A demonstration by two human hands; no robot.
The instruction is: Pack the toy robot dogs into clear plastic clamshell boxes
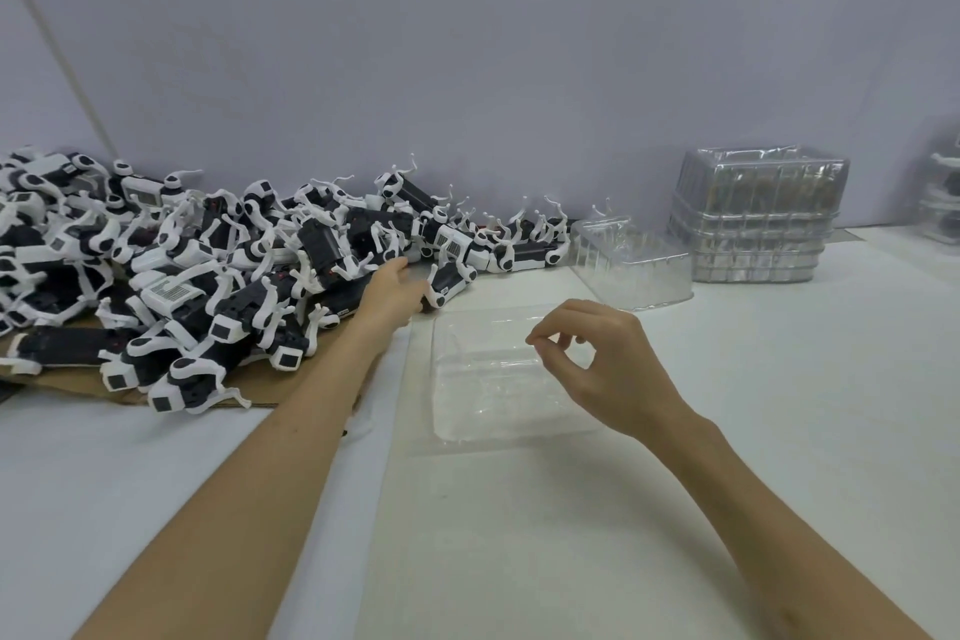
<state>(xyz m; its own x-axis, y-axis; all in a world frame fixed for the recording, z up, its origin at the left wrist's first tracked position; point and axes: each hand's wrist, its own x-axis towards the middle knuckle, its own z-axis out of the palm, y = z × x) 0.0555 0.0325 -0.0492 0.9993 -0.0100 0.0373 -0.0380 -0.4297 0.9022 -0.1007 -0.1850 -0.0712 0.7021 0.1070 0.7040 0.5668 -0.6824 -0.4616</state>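
Covering most of the view, the white counter (779,431) carries every item.

1. A pile of toy robot dogs (208,265), black and white, fills the far-left part of the counter. It lies partly on a cardboard sheet (260,387).
2. A stack of clear clamshell boxes (753,224) stands at the far edge, toward the right.
3. An open clamshell box (467,411) lies flat at the centre of the counter and holds nothing.
4. A second clear box (631,265) sits just beyond the far-right corner of the open one. Whether the two are joined cannot be told.
5. The right hand (608,369) hovers over the open clamshell box. Its fingers (587,314) are curled, with thumb and forefinger tips nearly together. Whether they pinch a clear edge cannot be told.
6. The left hand (392,291) is stretched to the right-hand end of the pile. Its fingers touch one dog, but their closure is hidden behind the hand.
7. That single dog (452,281) lies immediately right of the left fingers, just beyond the far-left corner of the open box.

The dog's long axis runs from near-left to far-right, away from the left hand, which is the nearer hand. The transfer into the box is judged to be a short move toward the near right.
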